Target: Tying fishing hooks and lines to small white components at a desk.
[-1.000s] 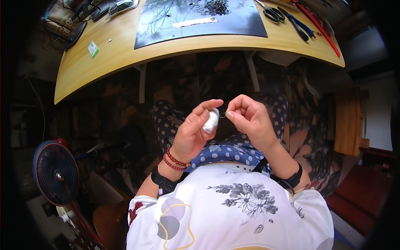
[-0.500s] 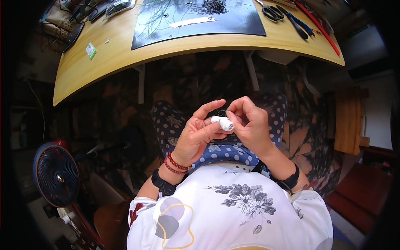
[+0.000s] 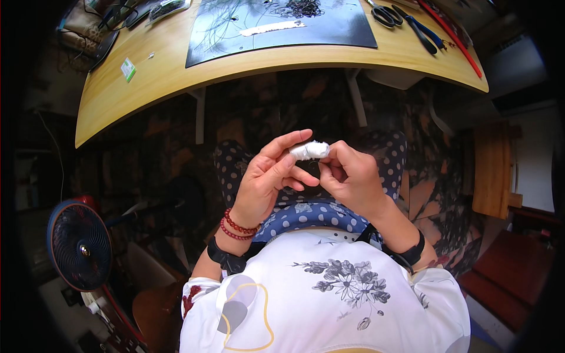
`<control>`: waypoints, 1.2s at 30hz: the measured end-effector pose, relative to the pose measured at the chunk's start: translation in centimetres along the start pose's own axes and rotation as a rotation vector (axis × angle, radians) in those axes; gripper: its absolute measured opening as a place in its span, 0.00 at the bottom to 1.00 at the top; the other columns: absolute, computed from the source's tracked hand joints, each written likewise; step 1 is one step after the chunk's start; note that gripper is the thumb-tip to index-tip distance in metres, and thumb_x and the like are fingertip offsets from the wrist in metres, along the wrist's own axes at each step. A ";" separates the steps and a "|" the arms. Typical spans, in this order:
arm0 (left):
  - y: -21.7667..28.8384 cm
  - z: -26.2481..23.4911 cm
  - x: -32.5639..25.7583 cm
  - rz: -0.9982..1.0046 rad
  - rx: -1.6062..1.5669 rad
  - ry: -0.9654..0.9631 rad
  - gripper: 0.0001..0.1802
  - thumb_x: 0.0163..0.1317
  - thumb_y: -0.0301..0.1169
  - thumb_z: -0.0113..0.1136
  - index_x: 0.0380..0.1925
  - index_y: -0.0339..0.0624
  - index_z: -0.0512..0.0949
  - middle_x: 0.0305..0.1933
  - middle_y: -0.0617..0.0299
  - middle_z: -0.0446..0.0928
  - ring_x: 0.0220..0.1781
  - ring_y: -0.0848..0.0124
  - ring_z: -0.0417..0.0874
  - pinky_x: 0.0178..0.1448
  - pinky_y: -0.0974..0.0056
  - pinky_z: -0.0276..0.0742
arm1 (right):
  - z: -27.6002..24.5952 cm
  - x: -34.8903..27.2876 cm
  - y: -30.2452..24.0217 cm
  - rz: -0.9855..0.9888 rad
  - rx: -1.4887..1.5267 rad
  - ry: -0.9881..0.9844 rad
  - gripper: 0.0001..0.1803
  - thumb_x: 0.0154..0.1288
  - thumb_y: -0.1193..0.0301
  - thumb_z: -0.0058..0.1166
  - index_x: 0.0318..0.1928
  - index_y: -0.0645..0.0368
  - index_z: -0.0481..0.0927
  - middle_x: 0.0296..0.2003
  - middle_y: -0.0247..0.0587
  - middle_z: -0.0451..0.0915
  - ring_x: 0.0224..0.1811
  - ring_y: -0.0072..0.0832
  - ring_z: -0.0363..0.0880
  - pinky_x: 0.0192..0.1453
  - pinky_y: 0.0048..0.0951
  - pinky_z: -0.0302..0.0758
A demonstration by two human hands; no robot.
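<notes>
Head view: one small white bundle, wrapped, lying roughly level above the lap, well clear of the desk. Left hand: clamped on the bundle's left end between thumb and fingers, index finger extended above; two red bead bracelets at the wrist. Right hand: just beside the bundle's right end, fingers curled and pinched together; whether on something thin, cannot be told. On the desk: one dark mat bearing black tangled strands and a white strip; to its right, black-handled scissors, blue-and-black pliers, one red rod; to its left, one green-and-white card.
</notes>
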State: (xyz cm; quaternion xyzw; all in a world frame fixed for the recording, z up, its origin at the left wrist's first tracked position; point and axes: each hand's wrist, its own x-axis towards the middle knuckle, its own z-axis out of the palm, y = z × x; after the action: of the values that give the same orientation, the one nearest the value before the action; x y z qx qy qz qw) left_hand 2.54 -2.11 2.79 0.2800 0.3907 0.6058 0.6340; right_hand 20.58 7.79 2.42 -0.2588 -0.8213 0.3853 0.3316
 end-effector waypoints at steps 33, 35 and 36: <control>-2.4 -3.2 0.3 0.003 -0.144 -0.092 0.09 0.73 0.36 0.59 0.44 0.43 0.77 0.39 0.68 0.71 0.33 0.81 0.68 0.38 0.74 0.66 | -1.0 0.0 -0.5 0.093 0.263 -0.031 0.08 0.61 0.82 0.64 0.37 0.61 0.77 0.22 0.31 0.74 0.20 0.16 0.70 0.25 0.20 0.67; -3.2 -2.0 -0.2 0.007 -0.378 -0.035 0.23 0.74 0.43 0.58 0.61 0.40 0.74 0.39 0.68 0.72 0.32 0.80 0.66 0.37 0.73 0.66 | -1.0 0.1 -0.4 0.157 0.322 -0.059 0.07 0.62 0.82 0.63 0.37 0.61 0.77 0.22 0.29 0.73 0.21 0.14 0.69 0.26 0.18 0.66; -3.2 -0.9 -0.5 0.003 -0.390 -0.047 0.31 0.73 0.46 0.59 0.68 0.40 0.67 0.39 0.68 0.72 0.32 0.80 0.67 0.37 0.74 0.66 | -0.9 0.1 -0.5 0.157 0.323 -0.059 0.07 0.62 0.82 0.63 0.37 0.61 0.77 0.22 0.29 0.73 0.21 0.14 0.69 0.26 0.18 0.66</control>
State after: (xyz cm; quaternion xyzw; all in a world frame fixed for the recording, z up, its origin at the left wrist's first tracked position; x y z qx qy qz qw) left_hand 3.56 -3.01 -0.29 0.1667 0.2504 0.6644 0.6842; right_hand 21.13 8.02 3.31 -0.2541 -0.7354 0.5442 0.3137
